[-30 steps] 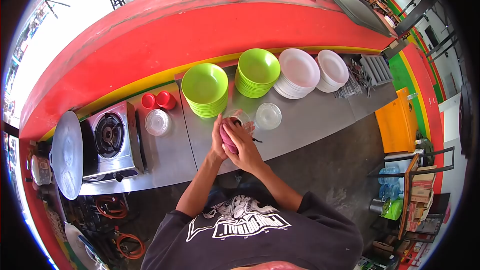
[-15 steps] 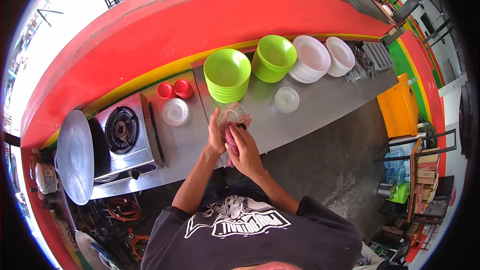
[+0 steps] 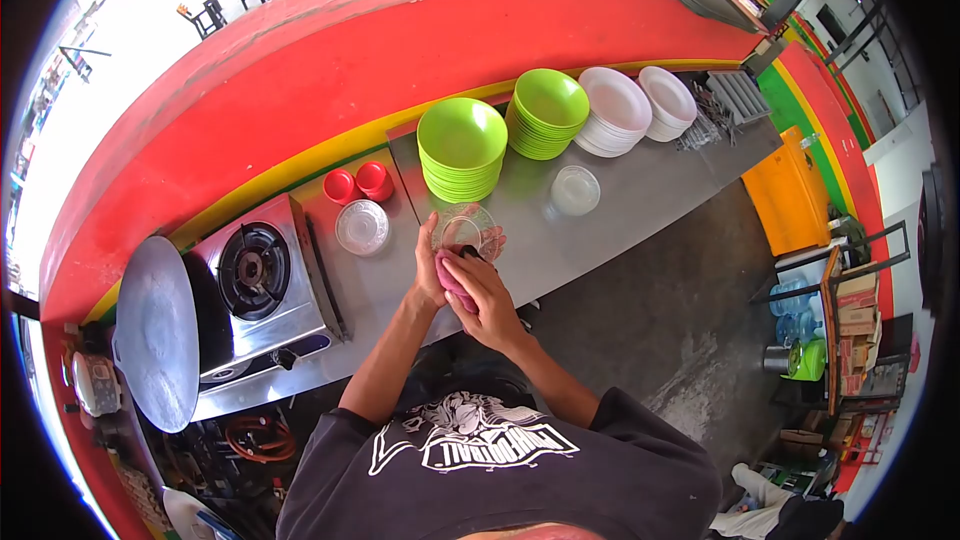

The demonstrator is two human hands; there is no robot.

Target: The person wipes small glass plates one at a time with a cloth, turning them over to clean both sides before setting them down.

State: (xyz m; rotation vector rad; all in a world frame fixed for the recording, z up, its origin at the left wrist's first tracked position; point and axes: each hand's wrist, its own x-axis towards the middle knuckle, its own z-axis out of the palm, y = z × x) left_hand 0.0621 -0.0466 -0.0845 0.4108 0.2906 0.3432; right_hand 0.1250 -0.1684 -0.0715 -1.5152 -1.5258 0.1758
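Steel counter below, left fingers loosely cradle a clear bowl, right fingers seemingly clutch pink cloth.

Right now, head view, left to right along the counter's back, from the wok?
Wok, gas stove, red cups, green bowl stack, second green stack, larger white dish stack, smaller white dish stack, loose cutlery, divided tray.

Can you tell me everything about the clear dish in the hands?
The clear dish is round and see-through, and looks like glass. Its wide rim seems patterned, around a smaller ring in the middle. It is held up close to the nearest stack of green bowls. The left hand holds it, with fingers showing at its far side. The right hand has a pink cloth at its near edge. It's too small to tell if it's scratched or wet.
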